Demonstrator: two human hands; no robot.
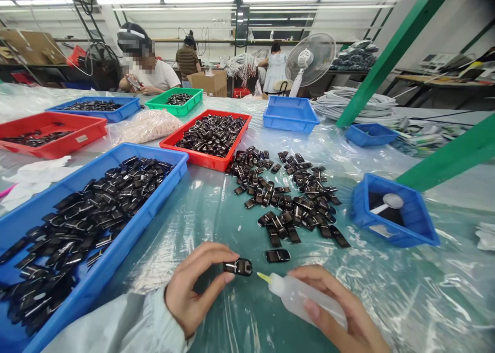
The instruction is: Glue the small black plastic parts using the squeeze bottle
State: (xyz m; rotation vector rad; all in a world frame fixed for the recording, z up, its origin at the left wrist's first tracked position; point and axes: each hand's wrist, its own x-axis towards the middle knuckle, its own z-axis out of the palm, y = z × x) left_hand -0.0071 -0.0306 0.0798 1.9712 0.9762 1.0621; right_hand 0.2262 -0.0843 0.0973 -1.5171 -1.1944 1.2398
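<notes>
At the bottom centre of the frame, the left hand (193, 291) pinches 1 small black glossy piece (237, 266) between thumb and fingertips, its grip closed tight on the piece's left end so that the rest stands clear to the right, lifted off the surface (216, 208). The right hand (344, 317), at the lower right, is wrapped shut around a soft translucent squeeze bottle (297, 293), laid almost flat with its yellow nozzle tip (264, 277) aimed at the piece and just beside its right end; whether the 2 touch cannot be told. Held this way, the piece appears offered end-on to the nozzle, with the holding fingers kept back from the tip. Just above the hands, 1 more black piece (277, 255) lies alone on the clear plastic sheet covering the surface, and beyond it, at centre frame, spreads a loose heap of like pieces (286, 198), near enough for either hand to draw from. A large blue tray (154, 201) full of the same pieces fills the lower left, and a red tray (211, 160) of them sits behind it. At centre right a small blue bin (421, 229) holds a white scoop (390, 202). In the upper left, across the surface, another person (149, 69) sits with hands busy over something small.
</notes>
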